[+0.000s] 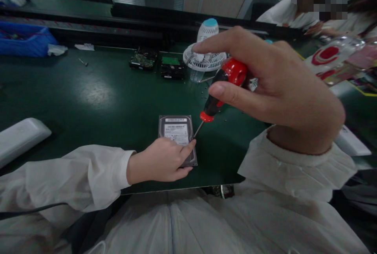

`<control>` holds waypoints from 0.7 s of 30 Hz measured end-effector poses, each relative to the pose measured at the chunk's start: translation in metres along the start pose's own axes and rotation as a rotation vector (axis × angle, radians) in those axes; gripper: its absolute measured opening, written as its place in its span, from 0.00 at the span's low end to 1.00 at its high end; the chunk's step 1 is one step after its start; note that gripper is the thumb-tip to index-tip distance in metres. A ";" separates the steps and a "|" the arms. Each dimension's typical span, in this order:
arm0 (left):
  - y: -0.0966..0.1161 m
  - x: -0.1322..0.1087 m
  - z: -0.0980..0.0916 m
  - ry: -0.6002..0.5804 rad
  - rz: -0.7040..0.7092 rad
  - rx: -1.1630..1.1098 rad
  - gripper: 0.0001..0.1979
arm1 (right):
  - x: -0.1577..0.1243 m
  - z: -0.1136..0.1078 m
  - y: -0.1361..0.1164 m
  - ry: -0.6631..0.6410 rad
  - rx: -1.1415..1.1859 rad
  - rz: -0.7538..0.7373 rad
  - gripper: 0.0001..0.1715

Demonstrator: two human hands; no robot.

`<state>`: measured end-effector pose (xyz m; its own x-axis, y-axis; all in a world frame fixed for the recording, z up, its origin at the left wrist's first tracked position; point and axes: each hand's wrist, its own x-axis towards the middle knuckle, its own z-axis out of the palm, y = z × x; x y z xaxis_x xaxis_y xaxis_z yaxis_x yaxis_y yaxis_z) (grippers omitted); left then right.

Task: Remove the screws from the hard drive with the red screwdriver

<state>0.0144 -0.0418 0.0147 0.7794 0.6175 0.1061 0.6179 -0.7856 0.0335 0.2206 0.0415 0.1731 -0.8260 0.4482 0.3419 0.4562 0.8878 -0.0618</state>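
Note:
A silver hard drive (176, 130) with a white label lies flat on the green table (97, 96), close to its near edge. My left hand (161, 161) rests on the drive's near part, fingers curled, the forefinger stretched towards the screwdriver tip. My right hand (273, 85) is closed round the red-and-black handle of a screwdriver (219, 92). The screwdriver slants down to the left, and its thin metal tip meets the drive's right edge beside my left forefinger.
Two bare circuit-board drives (156, 63) and a small white fan (204, 51) stand farther back. A white device (20, 138) lies at the left edge, a blue bin (23, 41) at the far left. Another person in white (294, 14) sits at the back right.

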 end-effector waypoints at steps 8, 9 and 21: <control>0.000 -0.001 0.000 -0.018 -0.009 -0.005 0.34 | -0.001 -0.005 0.002 -0.041 0.075 -0.014 0.20; 0.000 -0.001 0.000 -0.014 -0.007 -0.003 0.34 | -0.001 -0.005 0.001 -0.024 0.048 0.018 0.20; 0.000 0.000 -0.001 -0.001 -0.001 -0.020 0.34 | 0.000 -0.002 0.000 0.045 0.048 0.083 0.19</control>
<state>0.0142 -0.0419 0.0152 0.7789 0.6182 0.1054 0.6164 -0.7857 0.0530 0.2211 0.0415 0.1748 -0.7698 0.5161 0.3755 0.5048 0.8524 -0.1364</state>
